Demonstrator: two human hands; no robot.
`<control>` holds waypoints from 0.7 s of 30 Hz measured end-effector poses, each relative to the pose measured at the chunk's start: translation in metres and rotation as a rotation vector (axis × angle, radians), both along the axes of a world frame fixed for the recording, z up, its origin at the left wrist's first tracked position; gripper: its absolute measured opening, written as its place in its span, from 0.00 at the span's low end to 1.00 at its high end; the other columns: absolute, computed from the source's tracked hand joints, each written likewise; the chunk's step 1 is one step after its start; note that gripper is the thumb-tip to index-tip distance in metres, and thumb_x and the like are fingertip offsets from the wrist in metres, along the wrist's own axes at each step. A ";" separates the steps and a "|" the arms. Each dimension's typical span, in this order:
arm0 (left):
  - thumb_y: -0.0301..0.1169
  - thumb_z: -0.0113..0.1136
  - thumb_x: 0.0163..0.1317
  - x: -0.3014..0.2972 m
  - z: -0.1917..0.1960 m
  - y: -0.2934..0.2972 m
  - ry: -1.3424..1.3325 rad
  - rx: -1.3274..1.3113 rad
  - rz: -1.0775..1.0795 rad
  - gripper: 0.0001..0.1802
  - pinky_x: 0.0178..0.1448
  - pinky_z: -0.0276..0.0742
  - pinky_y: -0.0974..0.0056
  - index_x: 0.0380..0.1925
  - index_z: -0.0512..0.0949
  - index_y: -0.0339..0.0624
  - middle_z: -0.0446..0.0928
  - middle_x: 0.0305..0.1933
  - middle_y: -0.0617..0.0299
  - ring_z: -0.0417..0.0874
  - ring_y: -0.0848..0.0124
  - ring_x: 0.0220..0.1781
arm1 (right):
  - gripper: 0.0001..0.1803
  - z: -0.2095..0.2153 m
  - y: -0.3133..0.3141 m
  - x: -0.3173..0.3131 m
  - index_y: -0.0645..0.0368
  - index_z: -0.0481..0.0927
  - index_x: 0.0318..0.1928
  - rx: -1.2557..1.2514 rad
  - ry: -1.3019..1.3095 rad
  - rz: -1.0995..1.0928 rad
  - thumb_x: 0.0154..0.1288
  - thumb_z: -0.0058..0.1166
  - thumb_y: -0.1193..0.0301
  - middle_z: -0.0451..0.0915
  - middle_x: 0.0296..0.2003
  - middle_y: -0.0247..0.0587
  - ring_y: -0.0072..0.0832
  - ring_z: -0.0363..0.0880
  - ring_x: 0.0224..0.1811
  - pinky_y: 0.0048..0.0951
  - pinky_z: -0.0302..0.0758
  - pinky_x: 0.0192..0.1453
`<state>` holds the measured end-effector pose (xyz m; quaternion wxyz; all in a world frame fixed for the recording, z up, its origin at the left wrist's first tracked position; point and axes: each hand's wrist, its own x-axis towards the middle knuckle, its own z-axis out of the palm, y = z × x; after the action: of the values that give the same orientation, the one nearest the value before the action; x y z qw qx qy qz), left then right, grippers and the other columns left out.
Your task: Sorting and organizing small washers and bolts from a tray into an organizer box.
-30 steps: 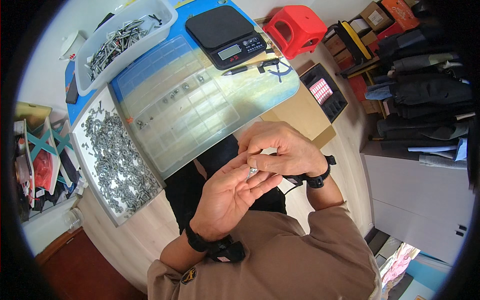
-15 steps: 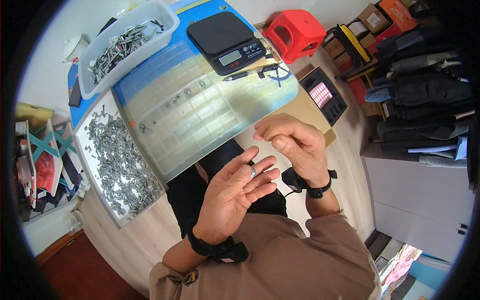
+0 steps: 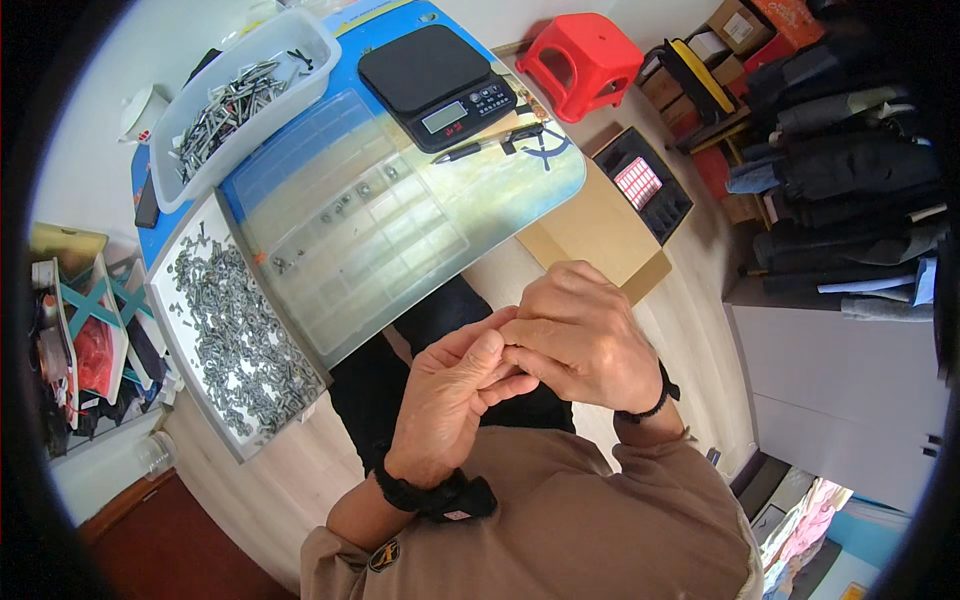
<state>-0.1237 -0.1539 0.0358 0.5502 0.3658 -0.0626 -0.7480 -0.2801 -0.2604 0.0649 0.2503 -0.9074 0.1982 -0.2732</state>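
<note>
My left hand (image 3: 440, 400) and my right hand (image 3: 585, 340) meet in front of my body, just beyond the table's near edge. The left thumb and fingers are pinched together. Over their tips curl the right fingers, closed as well. Whatever sits between the fingertips is hidden now; a small shiny metal fastener showed in the left fingers a moment earlier. Closest to the hands on the table lies a clear compartment box (image 3: 400, 285), with a few small metal parts in some cells. To its left, a white tray (image 3: 268, 290) holds many loose screws and small fasteners (image 3: 235, 340).
A translucent bin (image 3: 180, 110) of long screws stands at the far left. A black digital scale (image 3: 435, 80) and a pen (image 3: 485, 146) lie at the far right of the blue table. An open cardboard box (image 3: 590, 230) and a red stool (image 3: 590, 60) stand beyond.
My right hand has come down and left onto the left hand's fingertips. The left fingers, spread before, have drawn together, and the small fastener is now out of sight.
</note>
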 end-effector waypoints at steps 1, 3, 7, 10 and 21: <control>0.36 0.53 0.76 -0.001 0.002 0.000 -0.001 0.000 0.000 0.23 0.57 0.86 0.59 0.64 0.71 0.32 0.82 0.53 0.55 0.86 0.67 0.53 | 0.07 -0.001 -0.002 0.000 0.61 0.83 0.31 0.046 0.016 0.019 0.50 0.68 0.75 0.79 0.32 0.38 0.37 0.78 0.35 0.38 0.73 0.41; 0.38 0.50 0.77 -0.003 0.010 -0.001 0.033 0.042 0.032 0.24 0.58 0.85 0.57 0.65 0.70 0.32 0.81 0.55 0.53 0.85 0.64 0.56 | 0.07 -0.008 -0.006 -0.003 0.61 0.83 0.32 0.107 -0.024 0.036 0.51 0.68 0.76 0.79 0.32 0.39 0.39 0.78 0.36 0.38 0.74 0.41; 0.39 0.46 0.78 -0.003 0.021 0.000 0.042 0.015 0.066 0.25 0.60 0.84 0.54 0.66 0.68 0.31 0.80 0.58 0.50 0.84 0.61 0.58 | 0.08 -0.023 -0.011 -0.006 0.62 0.85 0.34 0.382 -0.202 0.079 0.57 0.69 0.71 0.80 0.30 0.40 0.37 0.78 0.37 0.37 0.74 0.43; 0.41 0.47 0.78 0.000 0.029 0.000 0.016 0.022 0.076 0.28 0.64 0.80 0.52 0.66 0.67 0.28 0.76 0.62 0.47 0.82 0.56 0.60 | 0.09 -0.036 -0.008 -0.007 0.64 0.86 0.35 0.603 -0.391 0.083 0.63 0.66 0.69 0.80 0.30 0.40 0.36 0.77 0.38 0.38 0.74 0.45; 0.42 0.41 0.80 0.002 0.037 0.000 -0.016 -0.012 0.070 0.30 0.64 0.80 0.47 0.70 0.61 0.28 0.73 0.64 0.37 0.80 0.48 0.62 | 0.10 -0.052 -0.003 -0.004 0.67 0.85 0.37 0.883 -0.695 0.126 0.64 0.64 0.71 0.82 0.37 0.46 0.38 0.79 0.45 0.40 0.74 0.54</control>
<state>-0.1219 -0.1534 0.0733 0.5776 0.3704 -0.0588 -0.7250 -0.2837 -0.2629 0.0129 0.6727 -0.5832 0.1451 -0.4317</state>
